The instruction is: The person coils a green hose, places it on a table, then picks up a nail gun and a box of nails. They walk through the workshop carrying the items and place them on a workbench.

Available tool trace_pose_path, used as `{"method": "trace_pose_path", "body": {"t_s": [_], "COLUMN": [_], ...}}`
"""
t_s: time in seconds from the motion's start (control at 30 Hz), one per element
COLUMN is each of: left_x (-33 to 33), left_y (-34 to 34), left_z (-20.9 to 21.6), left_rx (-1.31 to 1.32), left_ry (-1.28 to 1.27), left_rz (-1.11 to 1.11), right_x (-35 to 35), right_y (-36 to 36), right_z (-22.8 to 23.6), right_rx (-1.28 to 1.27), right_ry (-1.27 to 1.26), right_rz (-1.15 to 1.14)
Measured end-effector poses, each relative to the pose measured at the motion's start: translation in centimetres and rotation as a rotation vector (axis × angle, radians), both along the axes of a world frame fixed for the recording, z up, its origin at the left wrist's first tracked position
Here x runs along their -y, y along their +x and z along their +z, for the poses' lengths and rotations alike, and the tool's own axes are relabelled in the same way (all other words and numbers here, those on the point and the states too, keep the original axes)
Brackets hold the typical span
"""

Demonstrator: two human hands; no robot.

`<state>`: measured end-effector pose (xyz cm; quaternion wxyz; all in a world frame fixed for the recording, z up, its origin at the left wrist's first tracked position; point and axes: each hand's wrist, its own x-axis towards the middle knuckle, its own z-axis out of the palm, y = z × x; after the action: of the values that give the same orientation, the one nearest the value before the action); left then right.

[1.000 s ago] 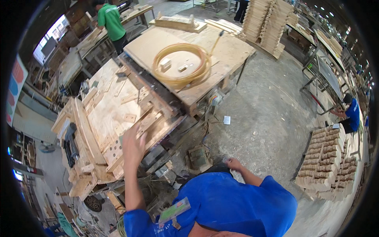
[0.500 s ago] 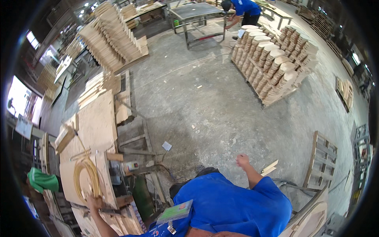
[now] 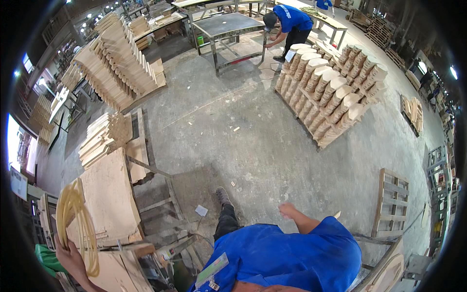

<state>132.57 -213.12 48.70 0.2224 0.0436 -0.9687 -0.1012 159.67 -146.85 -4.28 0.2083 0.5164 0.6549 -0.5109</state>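
My left hand is closed around a coil of yellow hose, lifted at the left above a plywood-topped workbench. Some loops of the coil hang down on the side toward the bench. Away from the bench, my right hand is out over the concrete floor with its fingers curled in. Nothing shows in it. Below the coil, a smaller wooden panel lies at the near end of the bench.
Stacked wooden pieces stand ahead right, and taller stacks at far left. A person in blue bends beside a metal-framed table. A wooden pallet lies at right. Green cloth shows behind my left hand.
My left hand has raised the hose coil off the bench and moved left. The right hand has shifted slightly left and lower in view. A leg now shows stepping forward.
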Motion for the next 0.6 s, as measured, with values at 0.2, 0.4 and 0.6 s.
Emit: {"method": "trace_pose_path", "body": {"t_s": [0.2, 0.4, 0.6], "left_x": [-15.3, -33.1, -57.2], "left_y": [-16.7, -36.3, -48.3], "left_z": [-2.7, -16.1, -28.9], "left_rx": [0.132, 0.669, 0.607], "left_ry": [0.172, 0.38, 0.094], "left_rz": [-0.46, -0.813, -1.133], "right_x": [0.0, -2.7, -7.4], "right_y": [-21.8, -30.7, -25.2], "right_z": [4.5, 8.4, 1.0], "right_rx": [-0.266, -0.411, -0.138], "right_ry": [-0.057, -0.019, -0.09], "right_rz": [-0.049, -0.084, -0.538]}}
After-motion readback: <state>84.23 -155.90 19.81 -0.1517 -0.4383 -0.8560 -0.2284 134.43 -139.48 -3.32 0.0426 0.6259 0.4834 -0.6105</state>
